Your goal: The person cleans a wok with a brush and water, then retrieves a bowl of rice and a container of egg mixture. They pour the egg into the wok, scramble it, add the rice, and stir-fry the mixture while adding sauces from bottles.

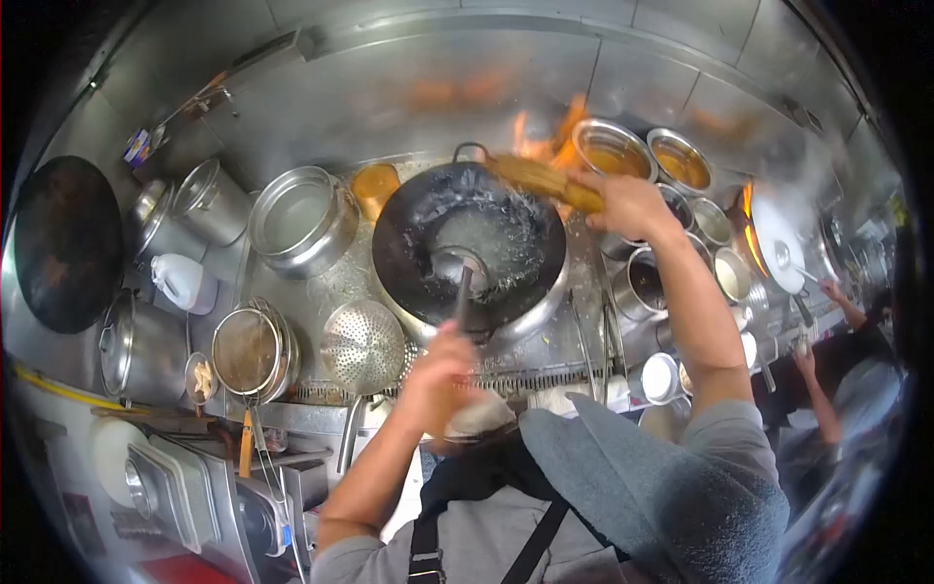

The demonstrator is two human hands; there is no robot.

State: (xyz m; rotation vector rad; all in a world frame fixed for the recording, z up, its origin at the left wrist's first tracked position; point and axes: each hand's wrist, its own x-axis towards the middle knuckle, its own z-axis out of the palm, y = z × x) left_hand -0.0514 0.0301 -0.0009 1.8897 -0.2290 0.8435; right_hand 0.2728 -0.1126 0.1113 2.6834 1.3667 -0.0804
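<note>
A large black wok with bubbling, clear liquid in it sits on the range. My left hand, blurred by motion, is closed around the handle of a ladle, whose bowl is down in the wok. My right hand grips a yellowish-brown bamboo wok brush. The brush reaches over the wok's far right rim, beside its loop handle. Flames rise just behind the brush.
Left of the wok stand a steel pot, a perforated skimmer and a mesh strainer. Steel bowls of brown liquid and several small containers stand on the right. A co-worker's hand holds a pan at far right, near another flame.
</note>
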